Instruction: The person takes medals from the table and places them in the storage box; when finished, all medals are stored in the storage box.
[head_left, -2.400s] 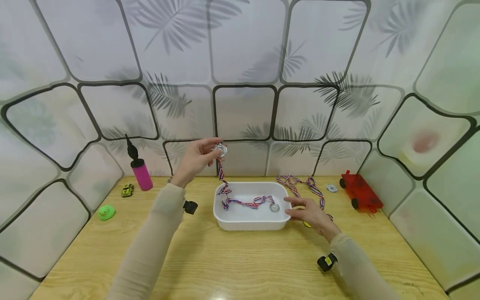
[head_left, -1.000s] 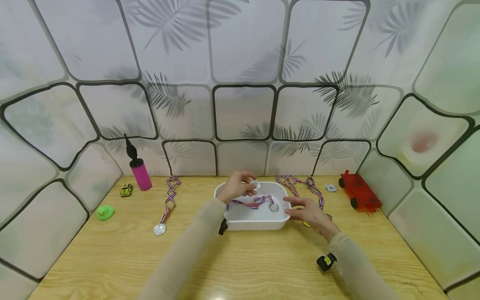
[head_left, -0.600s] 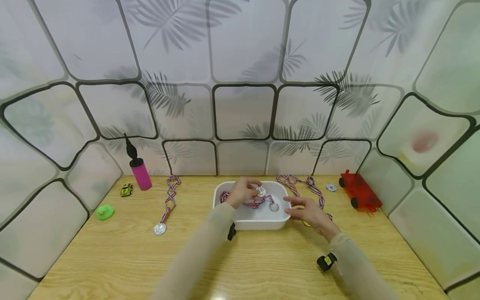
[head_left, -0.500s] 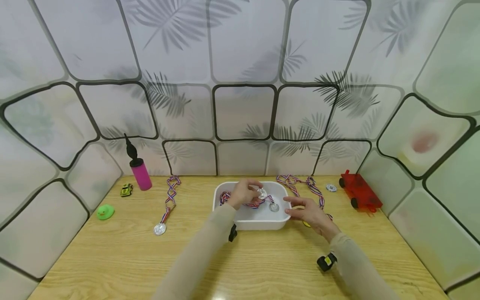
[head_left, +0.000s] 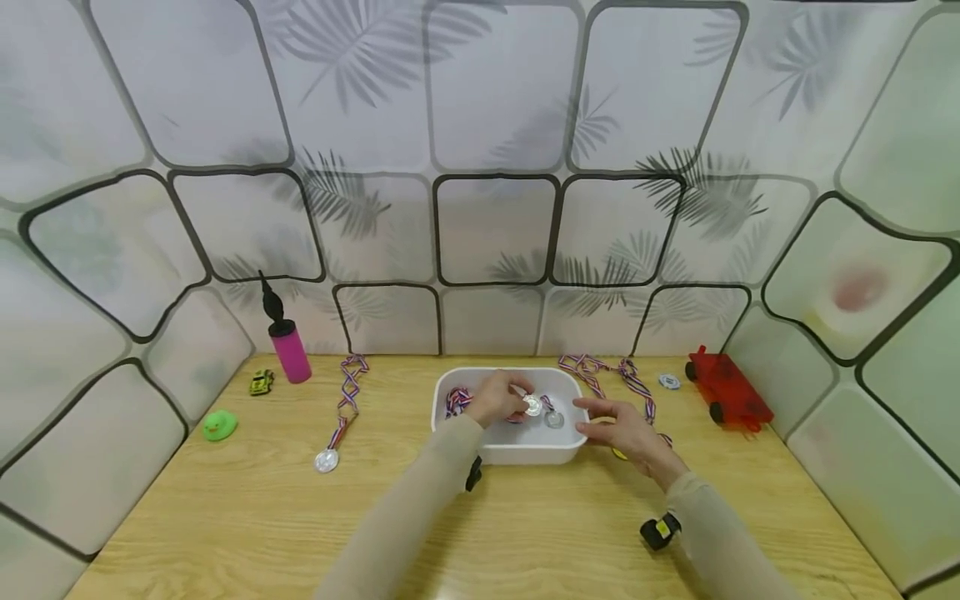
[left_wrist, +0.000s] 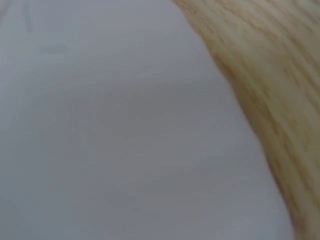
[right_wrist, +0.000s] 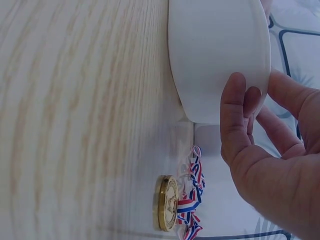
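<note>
Pinching a silver medal [head_left: 533,406] at its left side, the left hand [head_left: 499,401] is keeping thumb and fingers almost together, just wide enough for the medal, inside the white tray [head_left: 531,455]. So the medal is sitting just right of those fingertips, making the left hand the nearer one.

The lineup is mattering most here imo: the tray's long axis is running left to right across the desk [head_left: 420,542], and a second silver medal [head_left: 554,419] is lying just right of the pinched one, between it and the right end. Bunched striped ribbon [head_left: 457,401] is sitting at the left end.

Meanwhile the right hand [head_left: 624,431] is gripping that right end, fingers partly curled about the wall. A gold medal [right_wrist: 167,203] is standing on the desk outside the tray, near that hand.

Left wrist cam is only showing blurry white and wood, so I'm not able to tell whether the pinched medal is touching the tray bottom.
</note>
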